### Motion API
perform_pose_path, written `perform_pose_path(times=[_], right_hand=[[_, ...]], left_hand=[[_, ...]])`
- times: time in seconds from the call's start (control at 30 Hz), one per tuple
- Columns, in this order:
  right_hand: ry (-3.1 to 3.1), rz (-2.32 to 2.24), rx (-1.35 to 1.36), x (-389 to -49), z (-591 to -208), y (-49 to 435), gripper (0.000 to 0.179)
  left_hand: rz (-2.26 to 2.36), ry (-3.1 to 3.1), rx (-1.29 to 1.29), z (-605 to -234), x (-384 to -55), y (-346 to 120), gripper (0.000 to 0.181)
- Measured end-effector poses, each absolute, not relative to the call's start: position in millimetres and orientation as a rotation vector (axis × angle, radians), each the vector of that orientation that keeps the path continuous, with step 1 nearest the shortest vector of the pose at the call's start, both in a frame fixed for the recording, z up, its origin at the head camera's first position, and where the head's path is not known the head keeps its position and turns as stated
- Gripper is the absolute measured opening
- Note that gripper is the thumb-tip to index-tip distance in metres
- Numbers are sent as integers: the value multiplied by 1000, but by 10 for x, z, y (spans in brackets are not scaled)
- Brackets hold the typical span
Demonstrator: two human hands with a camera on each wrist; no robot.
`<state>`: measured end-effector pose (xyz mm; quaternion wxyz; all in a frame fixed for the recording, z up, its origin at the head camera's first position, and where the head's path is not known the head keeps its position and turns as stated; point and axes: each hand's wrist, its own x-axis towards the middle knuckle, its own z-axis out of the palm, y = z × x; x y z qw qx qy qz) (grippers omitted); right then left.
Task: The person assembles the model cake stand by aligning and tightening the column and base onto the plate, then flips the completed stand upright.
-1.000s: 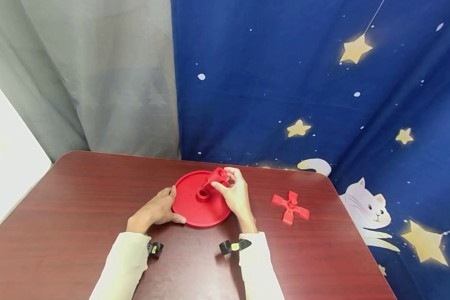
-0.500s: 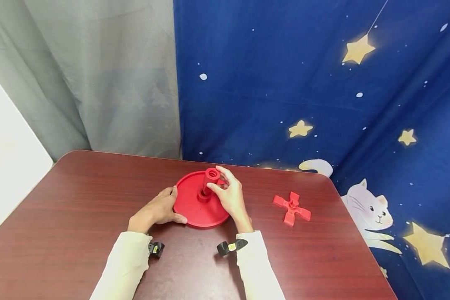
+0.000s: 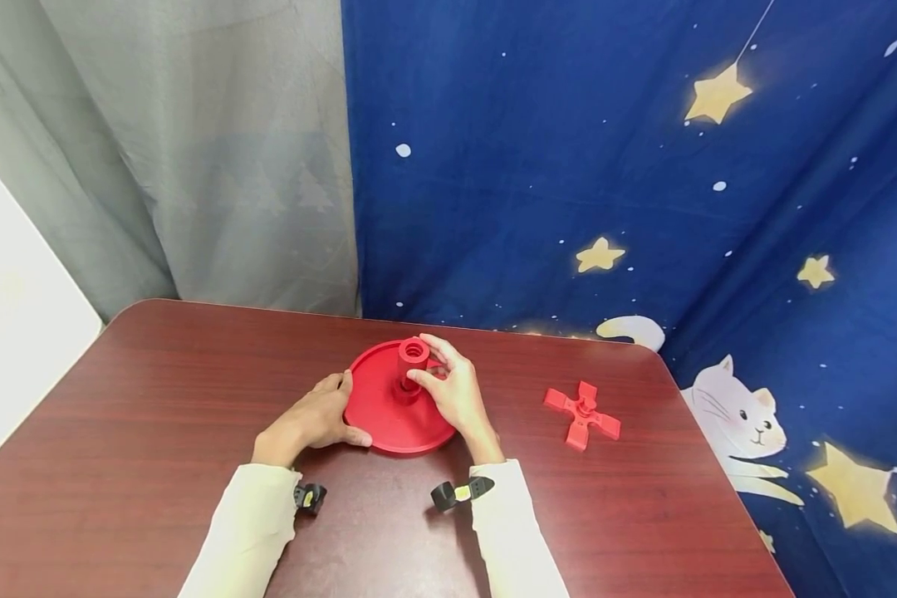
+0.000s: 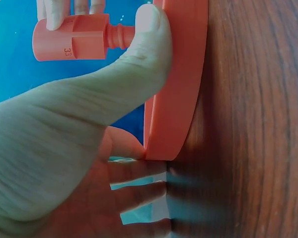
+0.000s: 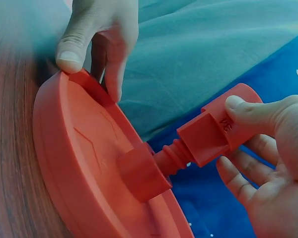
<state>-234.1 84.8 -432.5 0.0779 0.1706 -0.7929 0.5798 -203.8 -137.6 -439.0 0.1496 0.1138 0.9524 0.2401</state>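
Note:
A round red tray [image 3: 371,400] with a raised lip lies on the table, a short socket [image 5: 143,173] rising from its middle. My left hand [image 3: 310,422] holds the tray's left side, thumb over the lip and fingers along the outside. Between thumb and fingers, my right hand [image 3: 458,394] grips a red cylindrical post [image 3: 414,355] with flat cut-outs and a hollow top. Its narrower threaded end [image 5: 172,157] enters the socket, with several thread ridges still showing above it. The post stands nearly upright over the tray.
A red cross-shaped piece [image 3: 583,414] with a small central stub lies on the table [image 3: 673,498] to the right of the tray. Behind the table's far edge hang a grey curtain [image 3: 254,166] and a blue starry one [image 3: 493,208].
My right hand has moved left with the post, bringing it from a tilt to nearly upright and its threaded end into the socket. The left hand stays on the tray.

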Motion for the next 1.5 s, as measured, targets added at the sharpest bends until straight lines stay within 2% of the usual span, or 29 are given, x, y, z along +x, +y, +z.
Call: perform_pose_path(times=[0.4, 0.97, 1.17, 1.4, 1.5], right_hand=[[-2415, 1665, 554, -2325, -4374, 818, 56], [-2451, 1538, 385, -2343, -4472, 770, 59], [-2488, 1644, 491, -2318, -4454, 821, 66], [-2464, 1790, 627, -2138, -4080, 814, 61], [-2470, 1780, 604, -2199, -4167, 812, 61]], left_hand=[[708, 2738, 316, -4395, -2034, -1378, 121], [694, 2742, 334, -4376, -2024, -1375, 120], [714, 2734, 325, -4387, -2019, -1378, 121], [709, 2732, 317, -4403, -2041, -1384, 120], [711, 2728, 310, -4399, -2035, -1380, 120]])
